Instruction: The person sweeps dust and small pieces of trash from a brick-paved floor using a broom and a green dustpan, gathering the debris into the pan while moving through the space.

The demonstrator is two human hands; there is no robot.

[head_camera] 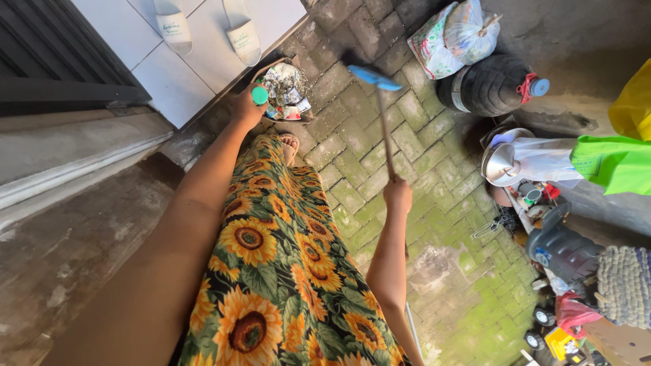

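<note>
The person stands on a mossy brick floor [434, 224], seen from above, wearing a sunflower-print dress [278, 271]; one bare foot [290, 144] shows beyond its hem.

The left hand [245, 108] is clenched around the green handle [260, 95] of a dustpan [285, 91]. The dustpan sits low at the edge of the bricks, just beside the white tiled step [183, 74], and holds a heap of scraps and wrappers. The arm reaches straight down to it.

The right hand [397, 194] is closed around the thin stick of a broom [384, 129]. The stick slants forward from the hand, and the blue broom head [374, 78] hangs over the bricks near the dustpan, to its right. Whether the head touches the floor cannot be told.

A pair of white slippers [207, 30] lies on the tiled step, well apart from the hands. To the right, against the wall, stand a dark jug with a blue cap [495, 85], a tied plastic bag [454, 34] above it, a metal lid [500, 165], a green bag [614, 163] and mixed clutter lower down.
</note>
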